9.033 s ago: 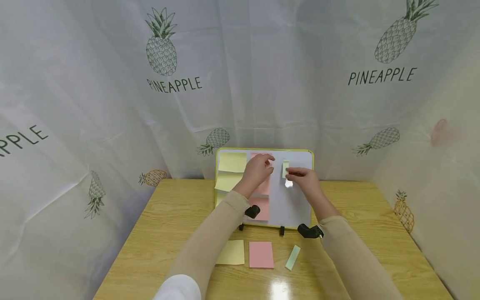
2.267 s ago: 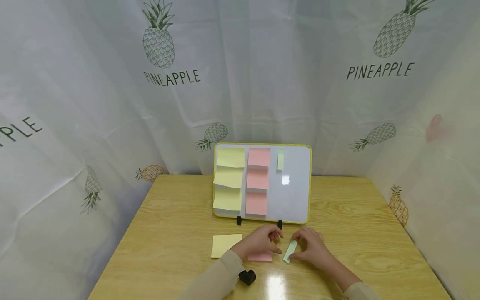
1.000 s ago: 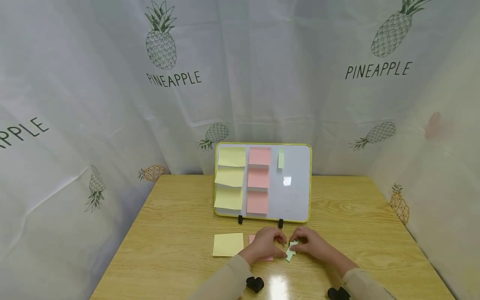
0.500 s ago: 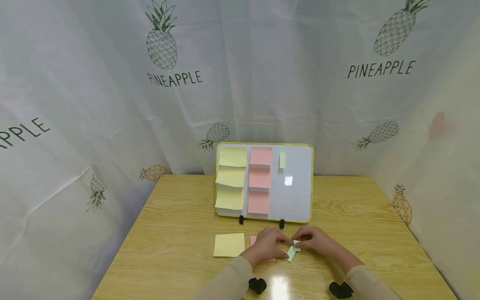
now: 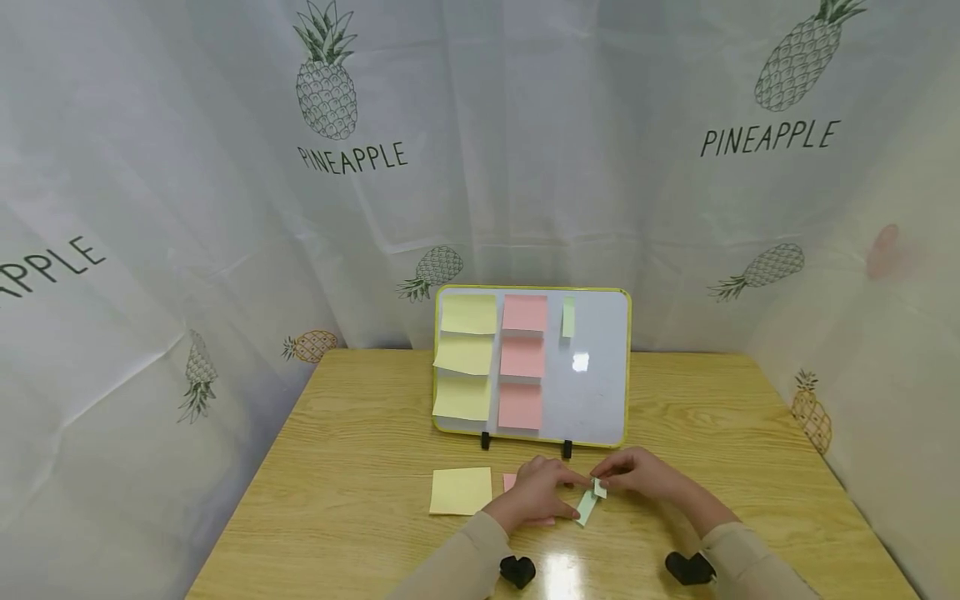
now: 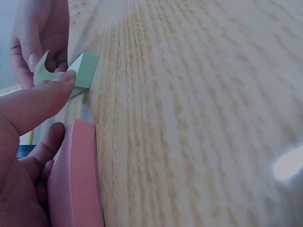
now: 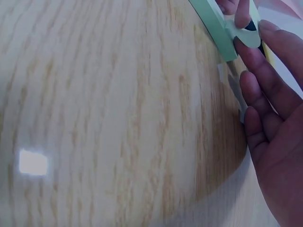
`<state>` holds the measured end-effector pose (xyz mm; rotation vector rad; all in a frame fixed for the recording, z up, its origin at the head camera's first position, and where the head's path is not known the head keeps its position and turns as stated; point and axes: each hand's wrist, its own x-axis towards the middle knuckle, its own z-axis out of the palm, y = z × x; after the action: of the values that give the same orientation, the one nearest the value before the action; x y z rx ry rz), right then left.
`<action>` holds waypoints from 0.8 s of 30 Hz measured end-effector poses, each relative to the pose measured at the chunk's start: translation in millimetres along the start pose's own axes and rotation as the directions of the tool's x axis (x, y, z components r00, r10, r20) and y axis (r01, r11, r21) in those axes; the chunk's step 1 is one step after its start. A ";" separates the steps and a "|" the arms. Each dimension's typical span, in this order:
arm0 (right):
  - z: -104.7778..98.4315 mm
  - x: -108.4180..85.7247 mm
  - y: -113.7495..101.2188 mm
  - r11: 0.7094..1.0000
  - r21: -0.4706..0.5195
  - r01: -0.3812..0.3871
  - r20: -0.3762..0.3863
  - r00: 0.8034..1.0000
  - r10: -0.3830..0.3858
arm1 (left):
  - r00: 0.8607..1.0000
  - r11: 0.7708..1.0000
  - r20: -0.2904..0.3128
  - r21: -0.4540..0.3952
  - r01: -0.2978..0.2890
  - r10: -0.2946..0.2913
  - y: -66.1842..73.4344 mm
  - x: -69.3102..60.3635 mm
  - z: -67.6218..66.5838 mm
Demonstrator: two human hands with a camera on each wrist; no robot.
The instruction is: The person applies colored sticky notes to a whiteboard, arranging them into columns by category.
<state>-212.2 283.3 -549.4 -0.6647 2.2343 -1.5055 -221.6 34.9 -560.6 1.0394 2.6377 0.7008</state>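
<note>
On the table in front of the whiteboard lies a narrow light-green sticky note pad (image 5: pixel 587 508). My left hand (image 5: pixel 534 493) holds the pad, thumb at its near end and index finger at its far end. The right hand (image 5: pixel 643 477) pinches the pad's top sheet (image 5: pixel 600 488) at the far end. That sheet curls up from the pad, as the left wrist view shows with the bent sheet (image 6: pixel 43 74). Under and beside my left hand sits a pink sticky note pad (image 6: pixel 85 179), mostly hidden in the head view.
A yellow-framed whiteboard (image 5: pixel 592 408) leans on black feet (image 5: pixel 567 450) behind the hands. It bears columns of yellow notes (image 5: pixel 467 354) and pink notes (image 5: pixel 522 357), plus one green strip (image 5: pixel 568 317) at upper right. A yellow pad (image 5: pixel 461 492) lies left of the pink one.
Nine seconds ago both hands were at the whiteboard by the green strip. They came down to the green pad; the left hand took hold of it and the right lifted its top sheet, now curled further up.
</note>
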 end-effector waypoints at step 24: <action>-8.7 6.2 -1.1 1.000 -0.016 0.016 -0.015 1.000 -0.016 | 1.000 1.000 0.028 0.005 -0.006 0.005 0.1 0.3 -2.6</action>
<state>-221.8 286.1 -545.4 -0.6796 2.2594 -1.5061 -222.8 34.3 -558.3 1.0505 2.6147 0.6764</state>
